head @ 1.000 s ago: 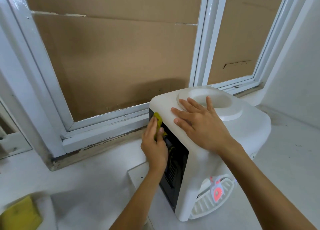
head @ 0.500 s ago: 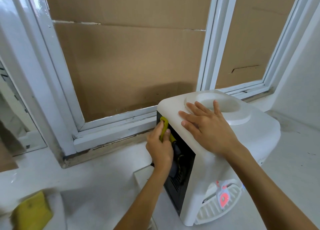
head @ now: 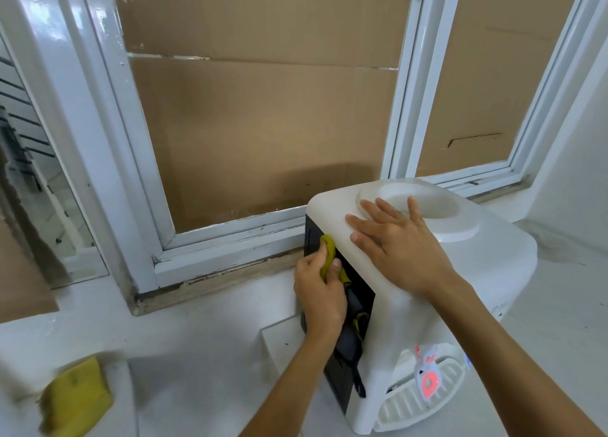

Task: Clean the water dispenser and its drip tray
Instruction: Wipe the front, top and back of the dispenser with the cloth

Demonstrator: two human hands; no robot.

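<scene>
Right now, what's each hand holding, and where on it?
Left hand pinches a yellow cloth at its lower bunched part. Right hand holds nothing; it rests flat on the dispenser top.

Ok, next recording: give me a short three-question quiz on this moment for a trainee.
1. True or false: the right hand lies flat on top of the water dispenser.
2. What does the left hand press against the dispenser's black panel?
A. a brush
B. a yellow cloth
C. a spray bottle
3. Fill in: the drip tray is at the dispenser's ____, below the red tap.

Key: 1 true; 2 B; 3 base.
</scene>
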